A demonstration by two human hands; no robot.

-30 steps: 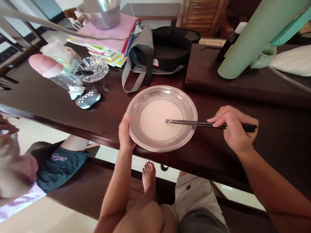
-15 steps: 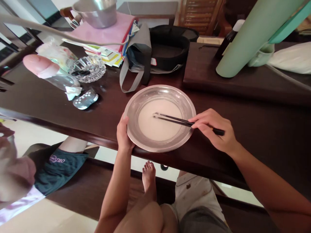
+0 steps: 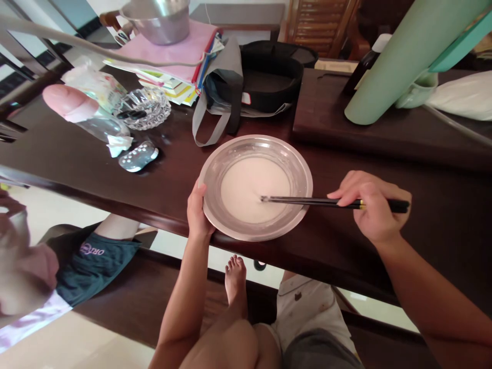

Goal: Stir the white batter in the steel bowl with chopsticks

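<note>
So the right hand [image 3: 378,207] has slid back to the right since half a second ago, away from the rim, and the black chopsticks [image 3: 307,200] that were slightly split now look lined up, tips shifted rightward too. It's got them pinched between thumb and fingers, lying across the right rim of the wide metal bowl [image 3: 212,179], with the tips in the milky white liquid [image 3: 246,177] near the middle. Left hand [image 3: 199,212] hasn't really budged: thumb clamped over the bowl's left edge, the other fingers mostly hidden below. The bowl sits at the near edge of the dark wooden table [image 3: 169,192], just in front of a black and grey bag [image 3: 271,77], with a green cylinder [image 3: 388,87] leaning off to the right behind it.
</note>
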